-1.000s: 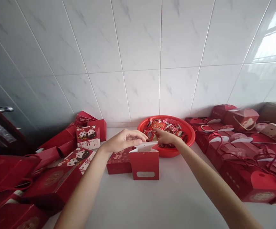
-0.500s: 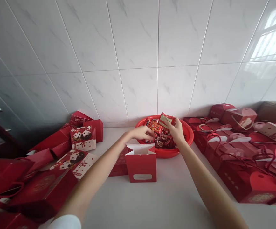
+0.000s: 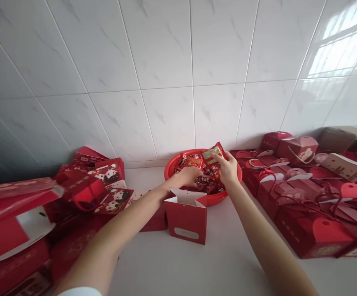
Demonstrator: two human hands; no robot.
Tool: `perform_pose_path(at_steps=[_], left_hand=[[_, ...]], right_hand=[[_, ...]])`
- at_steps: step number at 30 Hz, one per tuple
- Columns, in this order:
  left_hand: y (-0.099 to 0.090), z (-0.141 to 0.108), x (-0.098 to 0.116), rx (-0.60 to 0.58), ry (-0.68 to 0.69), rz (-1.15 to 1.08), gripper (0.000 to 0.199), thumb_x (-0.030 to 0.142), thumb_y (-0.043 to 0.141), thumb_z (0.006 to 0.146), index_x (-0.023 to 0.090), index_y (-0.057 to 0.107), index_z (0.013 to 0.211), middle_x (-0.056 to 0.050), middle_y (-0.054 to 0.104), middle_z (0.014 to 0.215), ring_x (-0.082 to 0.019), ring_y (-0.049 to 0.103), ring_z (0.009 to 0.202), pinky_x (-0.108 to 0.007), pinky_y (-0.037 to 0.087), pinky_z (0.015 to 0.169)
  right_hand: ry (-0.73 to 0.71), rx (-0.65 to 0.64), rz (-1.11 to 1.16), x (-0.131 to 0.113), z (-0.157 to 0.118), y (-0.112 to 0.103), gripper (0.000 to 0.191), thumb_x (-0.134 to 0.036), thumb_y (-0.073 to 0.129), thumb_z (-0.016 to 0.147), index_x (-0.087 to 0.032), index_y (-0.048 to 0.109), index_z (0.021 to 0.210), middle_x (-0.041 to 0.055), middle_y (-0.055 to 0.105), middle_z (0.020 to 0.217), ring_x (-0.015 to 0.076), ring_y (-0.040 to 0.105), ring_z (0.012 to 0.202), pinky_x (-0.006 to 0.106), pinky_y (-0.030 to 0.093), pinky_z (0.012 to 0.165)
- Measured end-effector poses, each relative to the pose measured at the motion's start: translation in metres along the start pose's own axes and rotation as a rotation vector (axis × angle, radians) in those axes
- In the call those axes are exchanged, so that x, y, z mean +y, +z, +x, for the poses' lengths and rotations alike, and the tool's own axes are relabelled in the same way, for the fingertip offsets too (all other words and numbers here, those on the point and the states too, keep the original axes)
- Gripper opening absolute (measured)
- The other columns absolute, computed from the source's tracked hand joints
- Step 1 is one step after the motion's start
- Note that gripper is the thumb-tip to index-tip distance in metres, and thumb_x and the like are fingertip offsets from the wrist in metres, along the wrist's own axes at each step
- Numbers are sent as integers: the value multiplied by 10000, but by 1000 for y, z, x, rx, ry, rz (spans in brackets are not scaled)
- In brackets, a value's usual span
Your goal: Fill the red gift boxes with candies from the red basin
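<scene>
Our right hand (image 3: 228, 167) pinches a glossy rectangular red-and-gold packet (image 3: 209, 156) over a red plastic basket (image 3: 216, 200); our left hand (image 3: 191, 176): grip obscured.

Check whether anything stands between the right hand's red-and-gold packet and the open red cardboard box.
The left hand, in the round red plastic basket, lies between the packet and the box in this view; clearance is unclear.

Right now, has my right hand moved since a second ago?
Yes: your right hand is farther right, judged against the vertical tile seam behind the red basket.
</scene>
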State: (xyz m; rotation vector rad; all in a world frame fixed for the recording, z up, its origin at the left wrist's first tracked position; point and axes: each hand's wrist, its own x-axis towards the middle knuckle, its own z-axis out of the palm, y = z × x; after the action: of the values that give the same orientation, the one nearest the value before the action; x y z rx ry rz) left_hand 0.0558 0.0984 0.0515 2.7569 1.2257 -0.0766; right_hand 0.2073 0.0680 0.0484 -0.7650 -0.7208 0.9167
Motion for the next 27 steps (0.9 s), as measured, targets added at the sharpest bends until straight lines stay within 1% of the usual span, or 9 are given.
perform_pose_path(at_steps=[2, 5, 8, 10, 13, 17, 19, 22, 27], left_hand=[[2, 2, -3, 33, -1, -10, 257, 117, 701, 710, 206, 743, 947, -116, 722, 1067, -332, 664, 1007, -366, 495, 803], [3, 1, -10, 114, -23, -64, 243, 64, 638, 736, 219, 750, 885, -78, 754, 973, -297, 684, 968, -353, 492, 821], [4, 0, -20, 224, -62, -162, 205, 103, 603, 789, 223, 755, 858, -52, 765, 891, -259, 696, 891, -335, 495, 810], [4, 1, -25, 299, -83, -253, 177, 147, 608, 811, 221, 759, 865, -42, 767, 860, -241, 699, 841, -320, 500, 784], [6, 5, -33, 423, -100, -413, 163, 196, 634, 820, 211, 765, 916, -50, 777, 935, -241, 705, 876, -313, 508, 797], [7, 15, -39, 568, -89, -635, 181, 239, 691, 792, 203, 768, 952, -71, 777, 1045, -260, 696, 989, -334, 512, 869], [5, 21, -42, 601, -68, -747, 219, 283, 715, 782, 186, 768, 971, -82, 780, 1035, -262, 699, 976, -344, 524, 855], [-1, 26, -41, 617, -26, -896, 342, 414, 738, 772, 150, 767, 988, -101, 783, 989, -256, 708, 890, -352, 536, 803], [-10, 28, -28, 600, 58, -1056, 514, 558, 760, 724, 153, 769, 1041, -105, 782, 998, -246, 706, 875, -366, 537, 828]], right_hand=[[7, 16, 21, 1, 0, 1, 392, -297, 870, 485, -179, 622, 764, -29, 692, 639, 161, 638, 552, 290, 537, 563], [17, 3, 61, 0, -1, 3, 357, -273, 875, 479, -171, 644, 732, -26, 701, 621, 163, 645, 538, 284, 546, 546], [46, -11, 112, -4, -2, 4, 311, -236, 872, 481, -156, 689, 720, -13, 715, 625, 164, 655, 531, 269, 550, 526], [81, 31, 147, -7, -1, 4, 281, -200, 869, 476, -156, 691, 688, -11, 716, 617, 163, 662, 525, 257, 554, 508], [144, 115, 200, -10, 4, 1, 229, -158, 859, 506, -159, 669, 634, -10, 710, 597, 164, 672, 525, 254, 582, 511], [201, 147, 276, -12, 9, -2, 171, -142, 837, 603, -160, 697, 699, -1, 742, 659, 161, 702, 574, 241, 612, 553], [231, 137, 307, -12, 11, -4, 148, -144, 822, 650, -166, 704, 736, -3, 752, 683, 156, 713, 599, 235, 619, 573], [289, 64, 322, -9, 14, -6, 126, -145, 798, 697, -164, 716, 792, 0, 763, 715, 162, 724, 625, 258, 632, 605], [312, -82, 278, -7, 14, -7, 120, -157, 784, 733, -147, 732, 841, 41, 790, 819, 178, 745, 683, 276, 634, 658]])
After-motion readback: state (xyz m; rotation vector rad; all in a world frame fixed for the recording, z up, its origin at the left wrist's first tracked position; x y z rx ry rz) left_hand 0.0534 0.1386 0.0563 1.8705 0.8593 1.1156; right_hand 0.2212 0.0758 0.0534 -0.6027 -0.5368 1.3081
